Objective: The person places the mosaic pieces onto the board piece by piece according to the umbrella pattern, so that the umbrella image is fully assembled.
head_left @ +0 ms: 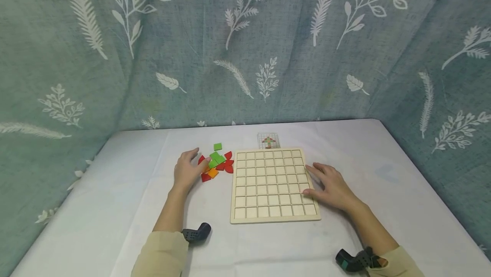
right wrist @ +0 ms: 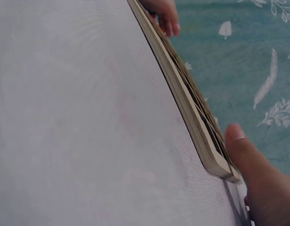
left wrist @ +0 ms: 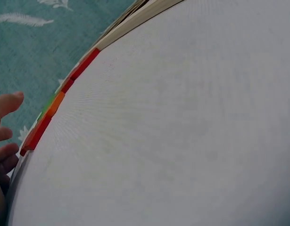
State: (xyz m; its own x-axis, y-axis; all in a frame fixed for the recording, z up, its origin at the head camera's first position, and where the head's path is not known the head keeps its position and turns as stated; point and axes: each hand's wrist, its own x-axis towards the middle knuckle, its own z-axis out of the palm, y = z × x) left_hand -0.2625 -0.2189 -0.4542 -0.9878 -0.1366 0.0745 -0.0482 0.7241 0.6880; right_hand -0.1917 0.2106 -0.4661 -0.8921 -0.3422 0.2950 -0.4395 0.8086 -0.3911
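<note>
A pale wooden board (head_left: 267, 185) with a grid of square recesses lies flat on the white table. My left hand (head_left: 186, 171) is left of it, thumb and fingers spread beside a loose pile of flat tiles. Red petal-shaped pieces (head_left: 229, 163), green squares (head_left: 217, 158) and an orange square (head_left: 213, 173) make up the pile. The thumb reaches over the pile's left side. At the board's right edge, my right hand (head_left: 333, 186) rests with fingers loosely bent and thumb (right wrist: 239, 136) extended over the rim.
Behind the board's far edge lies a small card (head_left: 269, 140) with a gridded picture in green and red. One green square (head_left: 218, 146) sits apart at the back of the pile. A blue-green leaf-print cloth (head_left: 199, 93) hangs behind the table (head_left: 126, 209).
</note>
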